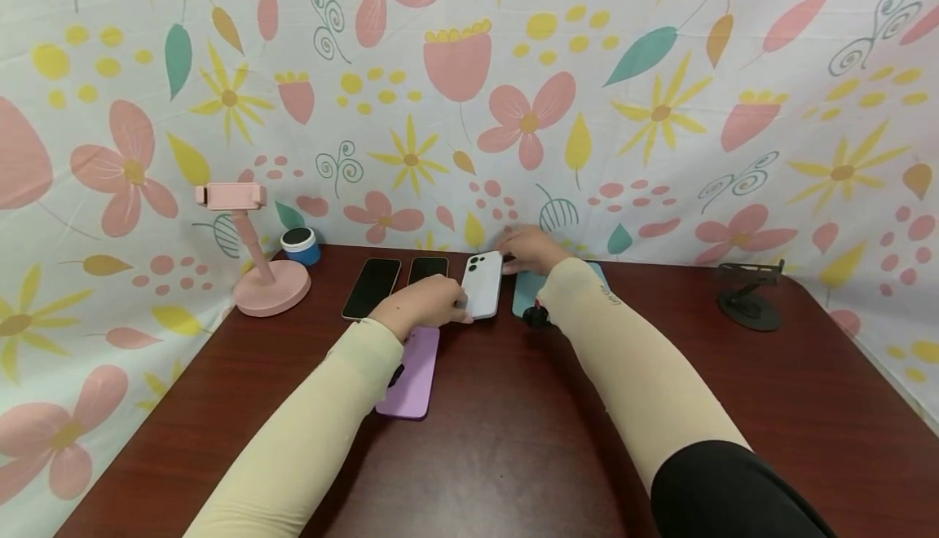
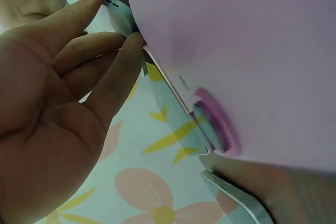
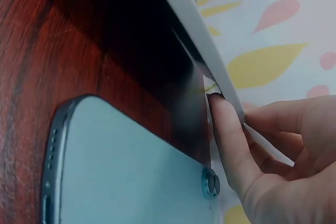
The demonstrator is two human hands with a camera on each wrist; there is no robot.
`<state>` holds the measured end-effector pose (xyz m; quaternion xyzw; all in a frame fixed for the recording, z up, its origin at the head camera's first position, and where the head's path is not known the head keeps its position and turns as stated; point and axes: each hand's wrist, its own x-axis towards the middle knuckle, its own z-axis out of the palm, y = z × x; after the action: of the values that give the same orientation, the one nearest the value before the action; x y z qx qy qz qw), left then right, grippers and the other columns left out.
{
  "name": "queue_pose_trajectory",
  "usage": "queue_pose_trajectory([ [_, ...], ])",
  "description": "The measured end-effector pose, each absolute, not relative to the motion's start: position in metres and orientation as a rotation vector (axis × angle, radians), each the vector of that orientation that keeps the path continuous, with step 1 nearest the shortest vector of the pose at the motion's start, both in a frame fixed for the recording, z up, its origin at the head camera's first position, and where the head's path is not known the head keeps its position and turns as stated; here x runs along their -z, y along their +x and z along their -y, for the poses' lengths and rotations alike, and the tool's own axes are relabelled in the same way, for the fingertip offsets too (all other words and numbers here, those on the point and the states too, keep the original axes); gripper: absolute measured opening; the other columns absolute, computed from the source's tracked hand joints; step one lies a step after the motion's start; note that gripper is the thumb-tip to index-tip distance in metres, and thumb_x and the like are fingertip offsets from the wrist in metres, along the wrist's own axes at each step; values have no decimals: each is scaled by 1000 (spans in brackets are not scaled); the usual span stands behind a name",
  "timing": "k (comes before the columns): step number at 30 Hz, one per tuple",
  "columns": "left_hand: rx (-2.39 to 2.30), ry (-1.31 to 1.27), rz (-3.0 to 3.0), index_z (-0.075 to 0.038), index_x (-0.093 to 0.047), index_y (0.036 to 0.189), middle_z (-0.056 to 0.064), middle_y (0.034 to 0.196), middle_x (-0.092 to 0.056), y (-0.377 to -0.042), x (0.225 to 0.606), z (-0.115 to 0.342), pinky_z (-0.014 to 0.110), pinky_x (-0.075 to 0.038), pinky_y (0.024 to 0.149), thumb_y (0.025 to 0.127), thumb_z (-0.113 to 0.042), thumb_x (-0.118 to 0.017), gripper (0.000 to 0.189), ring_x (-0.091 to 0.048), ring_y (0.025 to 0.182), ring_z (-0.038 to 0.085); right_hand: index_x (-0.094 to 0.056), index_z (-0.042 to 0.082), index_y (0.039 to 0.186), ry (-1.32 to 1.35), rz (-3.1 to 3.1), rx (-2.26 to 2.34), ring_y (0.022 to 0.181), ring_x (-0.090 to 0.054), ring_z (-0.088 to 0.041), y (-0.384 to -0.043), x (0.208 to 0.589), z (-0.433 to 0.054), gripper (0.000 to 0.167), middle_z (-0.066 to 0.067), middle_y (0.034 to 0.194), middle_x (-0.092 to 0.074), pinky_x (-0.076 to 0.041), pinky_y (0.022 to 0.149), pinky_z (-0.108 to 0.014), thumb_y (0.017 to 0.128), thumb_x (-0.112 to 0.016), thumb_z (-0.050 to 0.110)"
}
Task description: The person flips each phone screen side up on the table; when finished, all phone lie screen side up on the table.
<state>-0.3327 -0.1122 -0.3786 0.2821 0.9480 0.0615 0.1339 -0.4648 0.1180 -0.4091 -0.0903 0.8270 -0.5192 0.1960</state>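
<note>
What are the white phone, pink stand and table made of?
White phone: perhaps glass or plastic, looking smooth and evenly pale. Pink stand: probably matte plastic, from its even, dull colour. Table: real or imitation wood, from its streaked grain and slight sheen.

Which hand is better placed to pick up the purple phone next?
Probably the left hand: the purple phone lies by its wrist. The right hand is farther off, at the far end of the white phone. Both hands grip that one.
</note>
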Motion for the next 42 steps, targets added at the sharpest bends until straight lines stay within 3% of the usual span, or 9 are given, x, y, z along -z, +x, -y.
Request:
queue_pose_trajectory([
  [2,-187,818,-2741,-10,-78,115,4,93,-73,-333,379,112,31,-48,80,107,-35,-67,29,-58,80,14,-57,7,154,-197,-2311,1464,144,-56,-24,-466,410,-118,45,-4,177,-33,-54,113,-32,110,-60,16],
  [4,-204,812,-2732,-9,-77,108,4,86,-67,-332,380,112,30,-46,77,108,-35,-65,29,-55,76,14,-51,3,158,69,-2217,1585,139,-59,-30,-446,391,-107,50,-11,177,-31,-58,109,-35,108,-59,5],
  [10,-332,731,-2701,-8,-76,99,-2,76,-58,-331,377,111,29,-45,72,107,-50,-62,45,-53,72,14,-46,2,161,156,-2115,1678,109,-64,-23,-431,374,-104,54,-19,171,-36,-58,107,-34,109,-59,9],
  [13,-385,701,-2676,-9,-78,98,-2,75,-59,-330,375,110,30,-46,72,106,-57,-59,52,-54,72,14,-42,3,162,155,-2112,1686,108,-62,-21,-429,372,-104,57,-18,168,-39,-58,107,-34,109,-60,11],
  [23,-516,711,-2654,-12,-79,104,4,91,-72,-330,374,110,31,-48,78,106,-60,-58,52,-58,82,13,-48,-3,155,231,-2135,1733,100,-63,-21,-426,367,-99,52,-10,128,-54,-60,105,-35,107,-62,8],
  [29,-599,732,-2631,-9,-75,108,6,92,-69,-330,375,110,32,-48,77,105,-61,-59,54,-59,83,17,-50,-4,151,256,-2147,1732,104,-63,-23,-422,363,-101,47,-13,136,-53,-59,108,-37,107,-61,8],
  [32,-651,726,-2615,-4,-69,134,10,118,-74,-330,376,111,37,-56,93,105,-61,-59,65,-69,106,20,-48,-3,153,245,-2158,1723,105,-64,-24,-421,361,-100,50,-16,143,-53,-59,107,-37,107,-62,9],
  [36,-801,691,-2528,-8,-34,168,13,162,-55,-330,376,113,48,-48,121,106,-56,-60,82,-58,147,27,-47,-3,154,215,-2175,1713,104,-65,-23,-418,359,-97,51,-17,147,-53,-60,107,-37,107,-62,10],
  [42,-996,639,-2386,-14,-18,173,15,167,-47,-330,375,114,47,-51,119,109,-42,-61,82,-62,143,28,-49,-3,152,193,-2175,1730,102,-66,-22,-415,356,-94,49,-14,140,-55,-61,104,-35,106,-60,9],
])
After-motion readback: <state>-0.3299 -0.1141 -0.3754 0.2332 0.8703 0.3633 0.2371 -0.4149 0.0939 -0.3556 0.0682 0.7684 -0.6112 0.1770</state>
